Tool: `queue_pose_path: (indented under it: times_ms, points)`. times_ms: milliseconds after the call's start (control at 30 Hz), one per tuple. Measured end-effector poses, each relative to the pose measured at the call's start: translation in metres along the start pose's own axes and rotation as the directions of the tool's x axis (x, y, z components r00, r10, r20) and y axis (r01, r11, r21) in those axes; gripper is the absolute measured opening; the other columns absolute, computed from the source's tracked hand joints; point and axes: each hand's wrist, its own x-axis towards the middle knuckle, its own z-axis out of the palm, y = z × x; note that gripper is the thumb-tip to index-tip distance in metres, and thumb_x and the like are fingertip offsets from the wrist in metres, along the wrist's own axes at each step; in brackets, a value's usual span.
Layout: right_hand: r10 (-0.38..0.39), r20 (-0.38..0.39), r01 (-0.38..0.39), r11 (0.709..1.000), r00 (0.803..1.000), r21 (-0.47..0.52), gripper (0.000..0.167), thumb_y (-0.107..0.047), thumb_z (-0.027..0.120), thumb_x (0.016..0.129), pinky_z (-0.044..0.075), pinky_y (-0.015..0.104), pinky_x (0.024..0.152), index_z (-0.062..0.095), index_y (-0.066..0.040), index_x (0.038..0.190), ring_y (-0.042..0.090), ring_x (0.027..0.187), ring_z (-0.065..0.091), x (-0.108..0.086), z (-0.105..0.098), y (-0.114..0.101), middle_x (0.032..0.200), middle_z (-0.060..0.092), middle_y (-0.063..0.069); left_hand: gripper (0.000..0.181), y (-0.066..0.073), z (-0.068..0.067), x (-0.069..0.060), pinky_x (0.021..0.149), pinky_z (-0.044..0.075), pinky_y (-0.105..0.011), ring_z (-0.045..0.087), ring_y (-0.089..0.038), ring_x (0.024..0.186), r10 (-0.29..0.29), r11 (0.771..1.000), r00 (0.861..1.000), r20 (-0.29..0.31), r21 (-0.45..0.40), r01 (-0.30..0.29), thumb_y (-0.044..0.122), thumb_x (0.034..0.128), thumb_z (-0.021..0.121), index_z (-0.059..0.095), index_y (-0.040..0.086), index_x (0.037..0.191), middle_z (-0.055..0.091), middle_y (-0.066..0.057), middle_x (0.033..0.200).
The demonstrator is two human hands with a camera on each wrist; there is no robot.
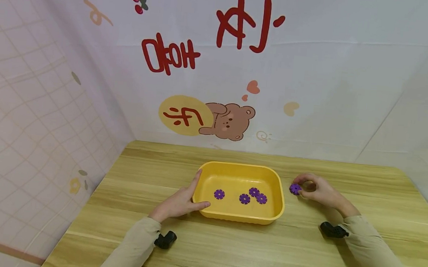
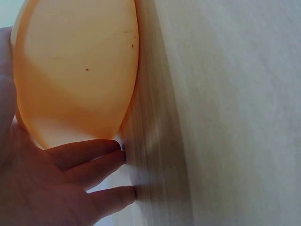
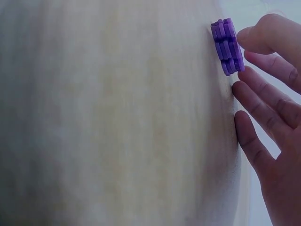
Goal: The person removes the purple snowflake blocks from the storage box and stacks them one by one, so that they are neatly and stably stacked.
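The left hand rests at the left end of a yellow plastic tray, its thumb over the near rim. In the left wrist view, straight fingers lie against the tray's outer wall. Inside the tray are several purple notched plastic discs, one disc on the left and a cluster of discs toward the right. Right of the tray, the right hand pinches a small stack of purple notched discs by its edges, close to the tabletop. Its other fingers spread out beside the stack.
A wood-grain table carries everything. White printed cloth hangs behind it, with another cloth on the left. Black wrist devices sit at both cuffs, one device left and one device right.
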Motion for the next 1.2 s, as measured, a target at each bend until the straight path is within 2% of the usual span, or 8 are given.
queue_pose_path:
  times_ms: [300,467,600,733,833,933,1033,1200]
  points:
    - [-0.011,0.011,0.011,1.0,1.0,0.018,0.029,0.007,0.069,0.085,0.052,0.031,0.076,0.063,0.002,0.113,0.027,0.094,0.06,0.003,-0.003,-0.004,0.112,0.063,0.018,0.108,0.001,0.001,-0.001,0.072,0.044,-0.034,0.054,-0.016,0.072,0.001,1.0,1.0,0.004,-0.007,-0.001,0.05,0.089,0.065,-0.013,0.015,0.154,0.06,-0.008,0.096]
    - [-0.001,0.014,0.001,1.0,1.0,-0.013,0.03,0.004,0.068,0.087,0.051,0.038,0.078,0.062,0.002,0.116,0.032,0.1,0.058,0.012,-0.007,-0.019,0.115,0.063,0.016,0.108,0.001,0.001,0.0,0.071,0.044,-0.034,0.054,-0.015,0.071,0.002,1.0,1.0,-0.001,0.006,-0.002,0.05,0.0891,0.065,-0.013,0.014,0.154,0.059,-0.006,0.092]
    - [-0.029,0.024,0.029,0.999,0.999,-0.03,0.031,0.005,0.067,0.087,0.051,0.042,0.079,0.061,0.002,0.118,0.034,0.102,0.057,0.022,-0.009,-0.034,0.117,0.062,0.014,0.108,0.0,0.001,0.0,0.073,0.044,-0.033,0.054,-0.014,0.071,0.0,1.0,1.0,0.006,0.001,0.0,0.05,0.0894,0.065,-0.014,0.014,0.154,0.06,-0.006,0.091]
    - [-0.05,0.043,0.052,0.998,0.998,-0.043,0.032,0.006,0.066,0.088,0.05,0.044,0.081,0.062,-0.002,0.118,0.031,0.103,0.057,0.033,-0.009,-0.047,0.118,0.061,0.01,0.108,0.0,0.001,0.0,0.072,0.044,-0.033,0.054,-0.014,0.07,-0.002,1.0,1.0,0.011,-0.011,0.002,0.05,0.0897,0.064,-0.015,0.015,0.154,0.059,-0.004,0.088]
    - [-0.06,0.066,0.062,0.997,0.996,-0.039,0.031,0.004,0.065,0.089,0.049,0.047,0.082,0.063,-0.005,0.118,0.028,0.104,0.057,0.041,-0.007,-0.056,0.119,0.061,0.007,0.108,-0.001,0.0,0.0,0.072,0.044,-0.033,0.054,-0.013,0.069,-0.007,1.0,1.0,0.011,-0.017,0.007,0.05,0.0896,0.065,-0.015,0.016,0.154,0.059,-0.003,0.086]
    - [-0.073,0.091,0.076,0.997,0.993,-0.025,0.029,0.001,0.065,0.09,0.049,0.049,0.084,0.063,-0.004,0.119,0.027,0.107,0.056,0.048,-0.004,-0.065,0.119,0.061,0.007,0.108,-0.001,0.0,-0.001,0.072,0.044,-0.033,0.054,-0.013,0.069,-0.011,1.0,1.0,0.012,-0.019,0.011,0.05,0.0895,0.065,-0.015,0.016,0.154,0.059,-0.004,0.087]
    - [-0.102,0.111,0.104,0.994,0.989,-0.014,0.029,0.001,0.066,0.09,0.048,0.048,0.086,0.062,-0.003,0.118,0.027,0.109,0.055,0.055,0.001,-0.076,0.12,0.061,0.008,0.108,-0.001,0.0,0.0,0.075,0.044,-0.033,0.055,-0.014,0.071,-0.008,1.0,1.0,0.009,-0.021,0.008,0.05,0.0893,0.065,-0.014,0.015,0.154,0.06,-0.004,0.09]
    - [-0.144,0.137,0.145,0.989,0.98,-0.001,0.031,-0.001,0.068,0.089,0.046,0.048,0.088,0.062,-0.008,0.119,0.03,0.108,0.056,0.066,0.009,-0.089,0.121,0.061,0.009,0.108,-0.001,0.0,0.0,0.079,0.044,-0.034,0.055,-0.014,0.075,-0.009,1.0,1.0,0.008,-0.019,0.01,0.051,0.0894,0.064,-0.014,0.015,0.154,0.06,-0.004,0.092]
